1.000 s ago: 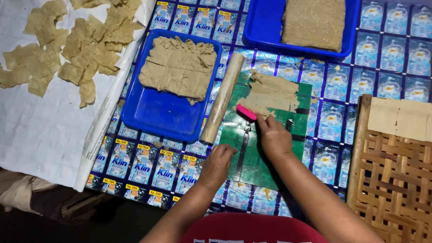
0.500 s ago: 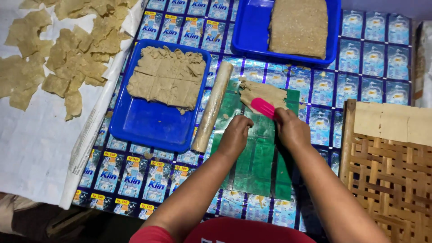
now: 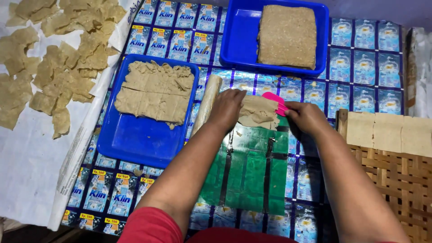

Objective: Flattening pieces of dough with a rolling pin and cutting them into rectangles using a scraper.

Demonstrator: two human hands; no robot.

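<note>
My left hand (image 3: 228, 108) rests fingers-down on the left edge of a thin beige dough sheet (image 3: 258, 111) that lies at the far end of a green plastic mat (image 3: 252, 171). My right hand (image 3: 306, 116) grips a pink scraper (image 3: 274, 100) at the dough's right edge. A wooden rolling pin (image 3: 207, 102) lies just left of my left hand, along the mat's side.
A blue tray (image 3: 135, 144) with cut dough slabs sits at left. Another blue tray (image 3: 234, 49) with a thick brown block stands at the back. Torn dough pieces (image 3: 54, 63) lie on white paper far left. A woven bamboo rack (image 3: 396, 180) carries pale squares at right.
My left hand has moved forward from the mat's middle onto the dough. The right hand with the scraper shifted to the dough's right edge. The camera view moved closer.
</note>
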